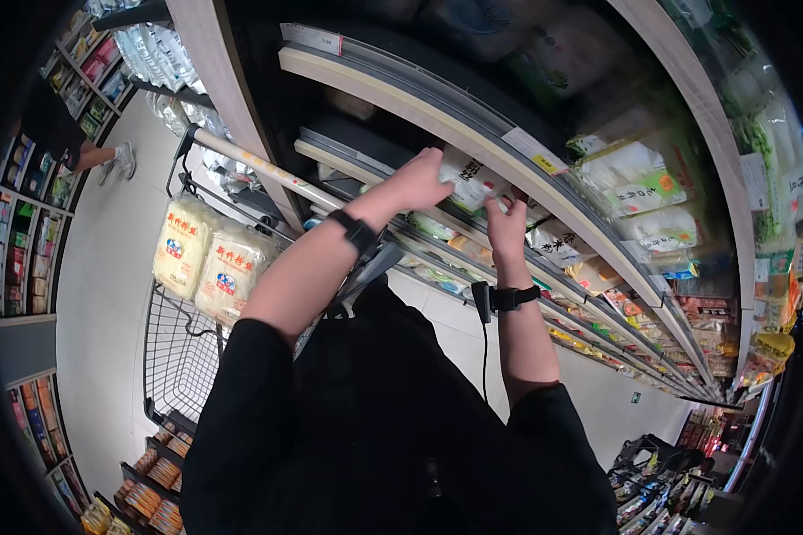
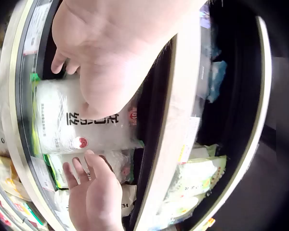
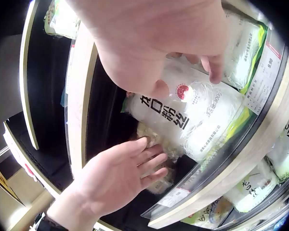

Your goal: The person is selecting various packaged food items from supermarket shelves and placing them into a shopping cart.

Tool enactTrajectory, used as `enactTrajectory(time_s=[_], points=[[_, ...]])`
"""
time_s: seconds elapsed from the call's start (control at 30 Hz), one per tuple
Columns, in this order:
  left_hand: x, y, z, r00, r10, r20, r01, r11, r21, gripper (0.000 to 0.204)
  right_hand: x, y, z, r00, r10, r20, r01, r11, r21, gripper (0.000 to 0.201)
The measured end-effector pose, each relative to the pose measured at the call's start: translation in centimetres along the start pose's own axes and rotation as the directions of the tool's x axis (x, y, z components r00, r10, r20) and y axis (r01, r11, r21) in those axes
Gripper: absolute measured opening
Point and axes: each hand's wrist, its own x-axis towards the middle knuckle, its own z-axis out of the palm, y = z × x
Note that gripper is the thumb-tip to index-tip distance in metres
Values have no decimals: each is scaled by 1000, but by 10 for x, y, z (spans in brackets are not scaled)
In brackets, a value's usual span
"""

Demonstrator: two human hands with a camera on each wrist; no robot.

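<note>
A clear bag of white vermicelli (image 3: 171,108) with black lettering and a round red mark lies on a shelf under a higher shelf board. My left hand (image 1: 415,183) is at one end of it; in the right wrist view the left hand's fingers (image 3: 151,166) are spread and nearly straight beside the bag. At the other end is my right hand (image 1: 506,223), its thumb and loosely bent fingertips over the bag's edge. Another vermicelli bag (image 3: 243,50) lies close by, partly beneath the right hand. Each wrist wears a black strap.
A shopping cart (image 1: 180,357) stands at the left, with two large packs of noodles (image 1: 227,276) by its handle. Shelf edges with price tags (image 3: 266,79) run above and below the hands. A person's leg (image 1: 98,159) shows in the aisle at far left.
</note>
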Motion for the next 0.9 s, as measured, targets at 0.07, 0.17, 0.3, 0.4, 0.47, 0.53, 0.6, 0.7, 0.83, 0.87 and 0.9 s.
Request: enactTrajectory(time_s=[0.07, 0.17, 0.3, 0.4, 0.47, 0.53, 0.6, 0.7, 0.83, 0.87, 0.9], points=[[34, 0, 12, 996, -88, 33, 92, 986, -137, 62, 11, 0, 1, 995, -4, 101, -10, 989, 144, 50], [54, -4, 34, 991, -114, -64, 85, 933, -350, 58, 13, -1, 2, 985, 53, 167, -89, 972, 217, 52], [39, 4, 27, 956, -119, -269, 56, 972, -229, 63, 20, 15, -3, 976, 159, 149, -190, 955, 227, 55], [50, -28, 31, 984, -165, -65, 142, 953, -267, 68, 20, 13, -5, 976, 137, 166, -173, 959, 225, 61], [35, -30, 20, 989, -132, -67, 109, 955, -274, 72, 14, 10, -2, 982, 87, 167, -126, 962, 241, 61], [13, -20, 4, 992, -100, -81, 74, 957, -282, 75, 4, 2, 2, 985, 27, 172, -71, 964, 258, 61], [-10, -6, -10, 992, -68, -102, 36, 956, -290, 75, -9, -8, 4, 991, -4, 134, -40, 945, 325, 60], [-13, -9, -3, 998, 35, -53, -50, 953, -300, 74, -18, -1, -5, 992, -43, 121, -6, 927, 374, 59], [-36, -15, -3, 967, 218, -131, -245, 933, -261, 63, -9, 47, -5, 947, -211, 241, 190, 976, 107, 59], [-46, -13, -4, 963, 217, -161, -255, 929, -268, 58, -22, 28, -6, 935, -314, 165, 316, 949, 15, 62], [-53, -13, -3, 956, 232, -178, -274, 923, -271, 58, -28, 19, -10, 930, -321, 180, 322, 946, 23, 62]])
